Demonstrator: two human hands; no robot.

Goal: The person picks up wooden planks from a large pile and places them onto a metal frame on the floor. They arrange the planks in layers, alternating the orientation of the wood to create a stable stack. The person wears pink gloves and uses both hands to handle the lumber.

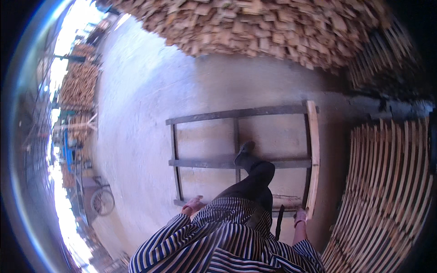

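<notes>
A dark rectangular frame of bars (236, 113), with a crossbar and a middle upright, lies on the floor before me. Along its right side runs a pale wooden strip (313, 154). My foot in a dark shoe (246, 150) is within the frame's outline, by the middle crossing. Near the frame's lower left corner, my left hand (194, 205) is held out with fingers apart and nothing visible in it. My right hand (300, 216) is beside the lower end of the pale strip; its fingers are too small and blurred to show a grip. A dark strap-like piece (279, 223) hangs by my right side.
A high pile of wood pieces (273, 27) stands at the far side. Slatted wooden stacks (382, 182) rise close on the right. Further left are a wheeled cart (102, 200) and another wood pile (78, 86). Concrete floor (136, 118) stretches between them.
</notes>
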